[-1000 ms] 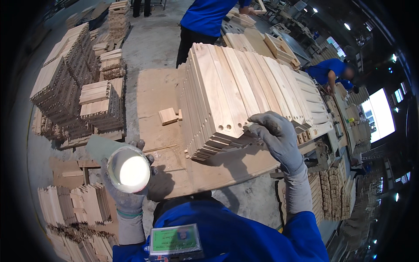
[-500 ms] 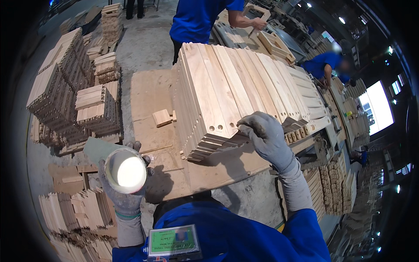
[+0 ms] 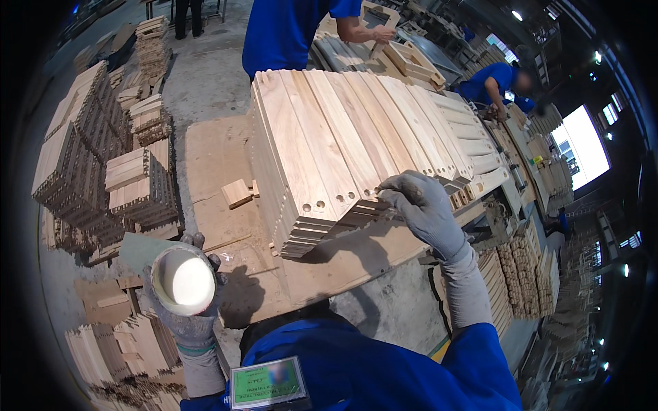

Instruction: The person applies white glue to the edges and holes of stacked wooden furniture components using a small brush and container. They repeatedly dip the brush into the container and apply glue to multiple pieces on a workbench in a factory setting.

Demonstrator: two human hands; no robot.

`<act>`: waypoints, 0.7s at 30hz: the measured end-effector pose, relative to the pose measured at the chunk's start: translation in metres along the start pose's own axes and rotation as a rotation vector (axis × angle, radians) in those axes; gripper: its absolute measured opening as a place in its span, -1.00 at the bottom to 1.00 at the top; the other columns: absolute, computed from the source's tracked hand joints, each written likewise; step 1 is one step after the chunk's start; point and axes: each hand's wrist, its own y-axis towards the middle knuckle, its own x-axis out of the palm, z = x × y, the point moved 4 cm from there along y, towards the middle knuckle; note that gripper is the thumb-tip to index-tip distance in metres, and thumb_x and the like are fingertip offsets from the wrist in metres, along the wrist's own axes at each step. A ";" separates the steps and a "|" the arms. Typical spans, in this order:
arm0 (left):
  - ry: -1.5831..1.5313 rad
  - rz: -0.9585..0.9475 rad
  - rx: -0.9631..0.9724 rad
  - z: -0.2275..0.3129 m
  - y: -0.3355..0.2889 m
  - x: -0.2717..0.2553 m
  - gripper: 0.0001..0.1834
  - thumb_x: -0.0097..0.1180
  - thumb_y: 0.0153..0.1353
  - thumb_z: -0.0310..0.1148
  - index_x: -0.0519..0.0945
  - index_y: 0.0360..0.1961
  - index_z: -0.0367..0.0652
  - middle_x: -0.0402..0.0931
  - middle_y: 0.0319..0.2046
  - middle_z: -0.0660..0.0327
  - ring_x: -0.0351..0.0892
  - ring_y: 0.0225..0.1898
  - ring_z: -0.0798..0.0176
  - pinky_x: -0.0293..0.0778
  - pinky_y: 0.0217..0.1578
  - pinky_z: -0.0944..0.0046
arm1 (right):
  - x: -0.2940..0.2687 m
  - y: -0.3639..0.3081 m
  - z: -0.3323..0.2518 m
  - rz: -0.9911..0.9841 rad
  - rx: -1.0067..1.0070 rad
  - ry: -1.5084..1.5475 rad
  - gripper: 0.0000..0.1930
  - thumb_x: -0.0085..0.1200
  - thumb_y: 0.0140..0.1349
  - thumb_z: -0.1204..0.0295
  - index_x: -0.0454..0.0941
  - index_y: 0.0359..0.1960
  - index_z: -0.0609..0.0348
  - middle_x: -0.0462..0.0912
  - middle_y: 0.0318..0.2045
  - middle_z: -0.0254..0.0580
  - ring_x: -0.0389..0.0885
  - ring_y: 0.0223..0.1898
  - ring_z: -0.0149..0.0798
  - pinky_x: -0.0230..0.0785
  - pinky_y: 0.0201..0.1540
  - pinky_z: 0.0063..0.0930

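My gloved left hand is wrapped round a round tub with white stuff inside, its top facing up. A grey-green sheet sticks out beside the tub, apparently against the same hand. My gloved right hand is closed in a pinch at the near ends of a stack of pale wooden boards. Its fingertips touch or almost touch a board end by the drilled holes. Whatever they pinch, if anything, is too small to make out.
The stack rests on a cardboard-covered table, with a small wood block to its left. More board stacks stand on the floor at left. A co-worker in blue handles a wooden frame beyond; another works farther right.
The view has shifted, so the stack appears farther left. My right hand has moved rightward along the board ends, uncovering more holes. My left hand still holds the tub.
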 end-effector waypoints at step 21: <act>0.219 -0.095 0.113 0.007 0.003 0.006 -0.32 0.25 -0.02 -0.56 0.24 0.15 -0.24 0.40 0.02 -0.11 0.55 -0.08 0.02 0.60 -0.13 0.12 | -0.020 -0.011 0.034 0.058 0.190 0.070 -0.74 0.05 0.14 0.32 0.58 -0.33 0.31 0.59 -0.47 -0.03 0.58 -0.41 -0.14 0.37 -0.30 -0.38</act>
